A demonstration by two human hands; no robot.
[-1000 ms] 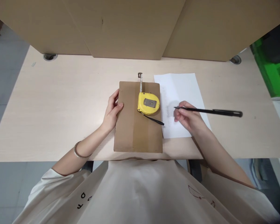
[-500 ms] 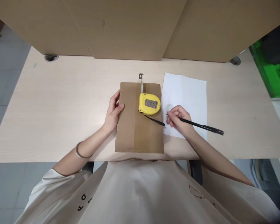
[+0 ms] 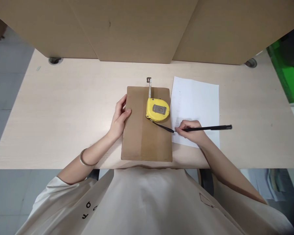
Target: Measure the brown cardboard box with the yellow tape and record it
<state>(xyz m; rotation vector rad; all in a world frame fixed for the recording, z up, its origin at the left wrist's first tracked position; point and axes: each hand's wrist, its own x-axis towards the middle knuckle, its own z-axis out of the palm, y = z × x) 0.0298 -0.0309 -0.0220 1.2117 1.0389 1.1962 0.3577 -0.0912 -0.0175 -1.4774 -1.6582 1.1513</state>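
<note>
A flat cardboard box lies in front of me near the desk's front edge. My left hand grips its left side, thumb on the top face and fingers behind the edge. On the box rests a yellow tape measure with a grey clip; a short length of its blade sticks out past the box's far edge. Its black wrist strap trails to the right. My right hand is closed round a black pen, the tip near the strap's end. Under that hand lies a white sheet of paper with faint marks along its left side.
Tall cardboard panels stand along the back of the pale wooden desk. Round cable holes sit at both back corners. A green surface with dark objects lies beyond the right edge.
My right hand has moved slightly down toward me, and the pen has swung to lie nearly level. The left hand, box and tape measure stay in place; the view has shifted a little.
</note>
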